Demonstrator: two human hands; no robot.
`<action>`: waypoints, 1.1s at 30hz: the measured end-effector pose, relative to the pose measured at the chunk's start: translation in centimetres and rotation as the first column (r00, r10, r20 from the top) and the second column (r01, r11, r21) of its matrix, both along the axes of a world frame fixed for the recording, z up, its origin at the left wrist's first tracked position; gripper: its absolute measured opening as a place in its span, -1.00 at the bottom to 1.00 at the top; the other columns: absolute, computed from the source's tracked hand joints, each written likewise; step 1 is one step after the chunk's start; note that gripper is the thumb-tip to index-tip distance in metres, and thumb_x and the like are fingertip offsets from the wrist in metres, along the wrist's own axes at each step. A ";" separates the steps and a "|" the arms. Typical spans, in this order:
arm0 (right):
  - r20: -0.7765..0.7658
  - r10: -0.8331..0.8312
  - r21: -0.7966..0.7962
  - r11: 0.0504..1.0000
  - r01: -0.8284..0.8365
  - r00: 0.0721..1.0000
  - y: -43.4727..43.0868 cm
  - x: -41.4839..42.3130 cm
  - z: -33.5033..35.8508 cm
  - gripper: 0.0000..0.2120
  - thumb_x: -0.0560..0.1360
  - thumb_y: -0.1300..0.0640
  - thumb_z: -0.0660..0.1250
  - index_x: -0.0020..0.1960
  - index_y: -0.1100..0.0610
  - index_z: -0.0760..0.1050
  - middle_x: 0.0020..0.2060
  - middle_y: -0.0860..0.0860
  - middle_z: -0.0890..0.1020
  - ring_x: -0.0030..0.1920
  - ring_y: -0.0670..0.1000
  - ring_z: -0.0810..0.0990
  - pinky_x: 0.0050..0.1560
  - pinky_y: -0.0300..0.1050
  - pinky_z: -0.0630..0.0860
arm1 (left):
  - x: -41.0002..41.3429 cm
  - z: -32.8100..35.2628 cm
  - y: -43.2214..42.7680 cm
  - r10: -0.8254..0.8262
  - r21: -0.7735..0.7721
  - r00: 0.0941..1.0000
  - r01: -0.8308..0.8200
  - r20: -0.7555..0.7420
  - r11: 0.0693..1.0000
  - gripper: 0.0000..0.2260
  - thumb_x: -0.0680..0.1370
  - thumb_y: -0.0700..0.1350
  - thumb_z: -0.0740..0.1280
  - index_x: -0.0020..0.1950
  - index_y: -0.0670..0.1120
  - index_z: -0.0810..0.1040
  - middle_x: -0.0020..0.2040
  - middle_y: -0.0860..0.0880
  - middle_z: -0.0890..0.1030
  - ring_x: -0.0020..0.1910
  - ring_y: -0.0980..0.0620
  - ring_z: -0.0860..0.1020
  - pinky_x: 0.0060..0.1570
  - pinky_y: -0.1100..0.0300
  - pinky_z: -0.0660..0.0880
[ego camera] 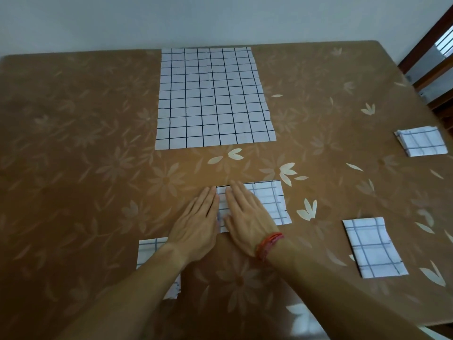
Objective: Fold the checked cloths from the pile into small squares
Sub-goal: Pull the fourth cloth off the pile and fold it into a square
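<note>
Here the half-folded checked cloth (267, 202) lies near the table's front centre, its long axis running left to right. It is thin white fabric ruled with dark grid lines, a layered rectangle with crisp edges. The left hand (196, 227) and right hand (247, 217) lie flat, fingers straight and together, pressing its left end. The unfolded pile (213, 96) lies lengthwise farther back, on a glossy brown floral tablecloth (73, 143).
</note>
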State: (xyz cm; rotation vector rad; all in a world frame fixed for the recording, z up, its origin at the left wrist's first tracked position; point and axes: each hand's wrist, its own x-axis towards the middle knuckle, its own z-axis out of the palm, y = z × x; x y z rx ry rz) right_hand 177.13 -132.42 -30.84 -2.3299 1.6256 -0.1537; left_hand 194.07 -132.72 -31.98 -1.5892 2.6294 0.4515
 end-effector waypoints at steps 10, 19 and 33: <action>-0.191 0.106 0.045 0.994 -0.100 0.976 -0.7 -0.9 -2.8 -0.35 0.62 -0.19 -0.18 0.56 0.19 -0.03 0.55 0.13 -0.02 0.55 0.08 -0.09 0.53 0.08 0.00 | 0.9 -0.1 -0.6 -0.073 0.051 0.993 0.068 0.095 0.996 -0.36 0.51 0.13 -0.32 0.53 -0.11 -0.33 0.53 -0.04 -0.36 0.51 0.05 -0.38 0.46 0.14 -0.34; -0.267 0.002 0.103 0.994 0.027 0.964 0.6 -9.1 -1.7 -0.30 0.58 -0.27 -0.31 0.54 0.13 -0.34 0.52 0.04 -0.31 0.51 -0.01 -0.37 0.54 0.03 -0.21 | 0.8 0.2 -0.6 -0.082 0.071 0.990 0.074 0.117 0.995 -0.32 0.48 0.16 -0.33 0.55 -0.13 -0.32 0.53 -0.05 -0.38 0.51 0.03 -0.38 0.50 0.09 -0.27; -0.171 -0.086 0.103 0.989 0.105 0.982 -1.1 -9.1 0.9 -0.19 0.41 -0.29 0.06 0.53 0.12 0.09 0.51 0.07 0.15 0.48 0.10 0.11 0.53 0.05 -0.03 | -0.2 1.5 -0.6 -0.037 0.120 0.988 0.019 0.150 0.993 -0.38 0.66 0.02 -0.03 0.54 -0.15 -0.33 0.54 -0.07 -0.39 0.51 0.02 -0.39 0.49 0.11 -0.32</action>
